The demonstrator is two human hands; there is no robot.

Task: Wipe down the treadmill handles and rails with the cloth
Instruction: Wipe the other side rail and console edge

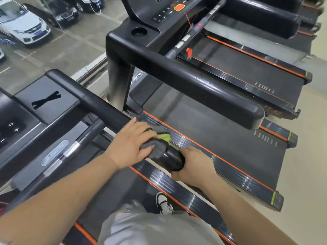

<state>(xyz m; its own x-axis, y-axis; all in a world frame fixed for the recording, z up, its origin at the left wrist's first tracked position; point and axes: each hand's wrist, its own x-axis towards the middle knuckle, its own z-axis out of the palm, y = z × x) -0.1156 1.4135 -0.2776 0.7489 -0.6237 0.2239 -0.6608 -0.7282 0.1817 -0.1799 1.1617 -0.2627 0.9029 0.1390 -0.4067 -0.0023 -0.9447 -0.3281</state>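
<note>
Grey cloth [155, 147] under left hand [131, 140], right hand [192, 163] seemingly gripping handrail [174, 159] end.

The cloth [155, 147] is pressed on the handrail [99, 106] under the left hand [131, 144], with the right hand [194, 163] just beside it at the rail's end. A second treadmill [221, 138] is set to the right, parked cars [23, 25] beyond.

Grey cloth [155, 148] with yellow-green side, crumpled and wrapped over top of black glossy handrail [106, 110], near its free rounded end. Handrail thick, padded, running diagonal from console corner toward lower right, above orange-edged side rail [212, 156] of deck.
</note>
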